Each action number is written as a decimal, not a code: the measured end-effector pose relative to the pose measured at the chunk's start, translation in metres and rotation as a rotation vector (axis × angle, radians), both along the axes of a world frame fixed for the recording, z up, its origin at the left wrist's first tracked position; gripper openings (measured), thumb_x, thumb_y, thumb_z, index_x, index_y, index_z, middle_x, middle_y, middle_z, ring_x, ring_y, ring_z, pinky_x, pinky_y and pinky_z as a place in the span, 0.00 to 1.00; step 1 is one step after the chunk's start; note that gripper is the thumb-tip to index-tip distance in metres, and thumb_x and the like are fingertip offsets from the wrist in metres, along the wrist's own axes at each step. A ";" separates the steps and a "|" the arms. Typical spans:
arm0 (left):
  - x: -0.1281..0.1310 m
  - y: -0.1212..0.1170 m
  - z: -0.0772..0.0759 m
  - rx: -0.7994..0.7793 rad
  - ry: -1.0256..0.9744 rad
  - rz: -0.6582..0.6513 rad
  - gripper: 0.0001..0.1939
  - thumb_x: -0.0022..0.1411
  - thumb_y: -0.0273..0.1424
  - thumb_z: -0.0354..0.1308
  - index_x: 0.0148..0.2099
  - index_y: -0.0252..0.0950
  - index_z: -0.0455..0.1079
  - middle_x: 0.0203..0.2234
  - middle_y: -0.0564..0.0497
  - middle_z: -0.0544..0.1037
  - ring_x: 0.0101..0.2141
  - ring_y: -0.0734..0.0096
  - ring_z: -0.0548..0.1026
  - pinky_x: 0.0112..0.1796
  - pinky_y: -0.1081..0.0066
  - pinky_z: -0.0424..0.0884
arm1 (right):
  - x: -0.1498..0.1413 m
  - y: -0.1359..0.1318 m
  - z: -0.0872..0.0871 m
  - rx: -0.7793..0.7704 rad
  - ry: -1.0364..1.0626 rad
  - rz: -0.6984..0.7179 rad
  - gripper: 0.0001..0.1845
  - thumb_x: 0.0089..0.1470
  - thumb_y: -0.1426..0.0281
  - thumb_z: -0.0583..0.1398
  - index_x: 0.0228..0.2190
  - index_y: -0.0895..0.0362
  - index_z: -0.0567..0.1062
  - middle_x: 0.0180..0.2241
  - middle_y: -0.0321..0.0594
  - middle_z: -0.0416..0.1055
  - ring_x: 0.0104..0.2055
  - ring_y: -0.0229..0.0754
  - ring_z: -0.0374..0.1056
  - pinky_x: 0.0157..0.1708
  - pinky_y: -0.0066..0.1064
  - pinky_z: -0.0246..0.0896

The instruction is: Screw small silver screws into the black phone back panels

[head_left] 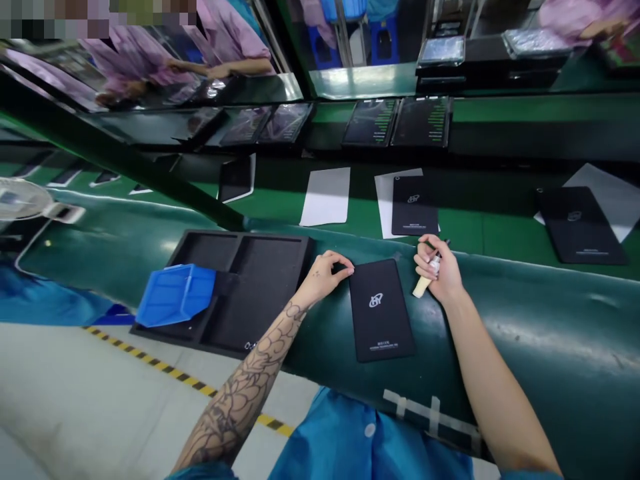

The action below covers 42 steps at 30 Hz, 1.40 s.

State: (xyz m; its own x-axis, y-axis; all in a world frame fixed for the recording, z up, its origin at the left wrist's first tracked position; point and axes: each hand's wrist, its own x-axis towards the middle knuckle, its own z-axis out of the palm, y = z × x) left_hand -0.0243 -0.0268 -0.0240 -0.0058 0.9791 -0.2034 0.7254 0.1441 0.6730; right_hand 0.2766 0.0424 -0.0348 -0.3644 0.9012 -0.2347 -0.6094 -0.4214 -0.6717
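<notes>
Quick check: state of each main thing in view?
Left hand: fingertips at corner of near tablet, grip unclear
Right hand: closed around cream-ended item
Cream-ended item: held, tilted
Near tablet: flat, logo up
Blue bin: resting on black tray
Middle tablet: logo up, overlapping white sheet
Right tablet: logo up, overlapping another sheet

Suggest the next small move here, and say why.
Probably bring the small cream-and-white tool over the nearest flat black rectangular panel: the right hand grips the tool just beyond the panel's right edge, the left hand is at its upper-left corner, and its white logo faces up.
</notes>
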 end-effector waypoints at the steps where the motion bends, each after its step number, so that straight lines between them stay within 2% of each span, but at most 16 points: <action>1: 0.000 0.001 0.001 -0.006 0.001 0.005 0.05 0.69 0.34 0.66 0.42 0.39 0.82 0.43 0.48 0.79 0.46 0.60 0.74 0.51 0.61 0.69 | 0.000 0.000 0.000 0.005 -0.006 0.001 0.15 0.56 0.58 0.70 0.37 0.52 0.74 0.22 0.25 0.56 0.17 0.29 0.38 0.13 0.20 0.33; 6: -0.003 0.005 0.004 -0.041 0.003 -0.017 0.06 0.69 0.35 0.65 0.42 0.38 0.81 0.42 0.48 0.79 0.44 0.61 0.73 0.51 0.60 0.70 | -0.001 0.000 -0.002 0.016 -0.005 0.009 0.14 0.57 0.58 0.69 0.37 0.52 0.74 0.22 0.25 0.56 0.17 0.28 0.40 0.13 0.20 0.32; 14: -0.013 0.018 0.014 -0.174 -0.008 -0.095 0.11 0.66 0.42 0.68 0.42 0.41 0.83 0.45 0.47 0.79 0.49 0.57 0.75 0.54 0.56 0.70 | -0.002 0.001 -0.003 -0.012 0.048 0.003 0.10 0.57 0.62 0.69 0.35 0.53 0.76 0.21 0.27 0.59 0.17 0.29 0.41 0.14 0.24 0.29; 18: -0.011 0.019 0.015 -0.175 0.005 -0.099 0.12 0.66 0.43 0.68 0.42 0.41 0.83 0.44 0.46 0.79 0.49 0.56 0.75 0.55 0.55 0.71 | -0.003 0.001 -0.002 -0.009 0.033 -0.001 0.08 0.58 0.63 0.67 0.35 0.53 0.75 0.21 0.27 0.59 0.17 0.29 0.41 0.15 0.25 0.29; 25: -0.012 0.018 0.016 -0.179 0.093 -0.089 0.14 0.65 0.44 0.68 0.42 0.39 0.76 0.44 0.47 0.74 0.45 0.59 0.72 0.54 0.56 0.70 | -0.004 -0.001 0.000 -0.011 0.001 0.002 0.08 0.59 0.63 0.66 0.35 0.52 0.74 0.22 0.27 0.59 0.17 0.29 0.42 0.15 0.26 0.30; 29: -0.014 0.043 0.021 -0.243 0.285 -0.215 0.17 0.61 0.44 0.72 0.42 0.39 0.73 0.44 0.48 0.67 0.48 0.55 0.68 0.54 0.54 0.69 | -0.006 0.000 0.000 0.003 -0.021 0.000 0.10 0.59 0.62 0.67 0.35 0.52 0.73 0.22 0.27 0.60 0.17 0.30 0.42 0.15 0.25 0.30; 33: -0.007 0.078 0.020 -0.237 0.474 -0.405 0.25 0.49 0.39 0.82 0.39 0.38 0.70 0.48 0.45 0.65 0.55 0.46 0.64 0.58 0.50 0.67 | -0.004 0.000 0.000 0.016 -0.024 0.028 0.12 0.59 0.60 0.68 0.34 0.52 0.72 0.19 0.24 0.55 0.16 0.30 0.38 0.14 0.25 0.30; 35: -0.003 0.089 0.016 -0.238 0.498 -0.437 0.29 0.45 0.40 0.84 0.39 0.37 0.69 0.51 0.43 0.64 0.56 0.42 0.63 0.58 0.49 0.67 | 0.000 -0.002 0.005 0.034 -0.019 0.055 0.16 0.61 0.59 0.68 0.30 0.52 0.69 0.17 0.23 0.49 0.16 0.31 0.35 0.13 0.25 0.31; 38: 0.002 0.096 0.009 -0.248 0.465 -0.403 0.33 0.43 0.44 0.85 0.39 0.36 0.69 0.53 0.41 0.64 0.56 0.39 0.64 0.57 0.48 0.67 | 0.000 -0.008 0.023 0.136 -0.035 0.112 0.26 0.64 0.54 0.66 0.22 0.52 0.63 0.15 0.25 0.44 0.17 0.32 0.36 0.15 0.27 0.37; 40: 0.006 0.097 0.008 -0.253 0.445 -0.360 0.33 0.41 0.43 0.86 0.39 0.36 0.69 0.53 0.41 0.65 0.55 0.39 0.65 0.56 0.48 0.68 | -0.012 -0.012 0.039 0.252 -0.042 0.153 0.32 0.65 0.48 0.63 0.19 0.52 0.60 0.14 0.28 0.45 0.17 0.34 0.39 0.16 0.28 0.39; 42: 0.011 0.092 0.011 -0.277 0.440 -0.303 0.31 0.39 0.39 0.86 0.37 0.36 0.70 0.49 0.42 0.68 0.53 0.41 0.67 0.54 0.50 0.68 | -0.036 -0.016 0.052 0.358 -0.024 0.164 0.36 0.65 0.41 0.59 0.17 0.51 0.58 0.14 0.29 0.45 0.17 0.34 0.40 0.17 0.30 0.39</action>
State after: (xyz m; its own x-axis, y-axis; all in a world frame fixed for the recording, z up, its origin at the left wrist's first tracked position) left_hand -0.0134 0.0655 -0.0127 0.1233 0.8611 -0.4932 0.9637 0.0148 0.2667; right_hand 0.2401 0.0269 0.0175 -0.5085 0.8579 0.0737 -0.5360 -0.2484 -0.8069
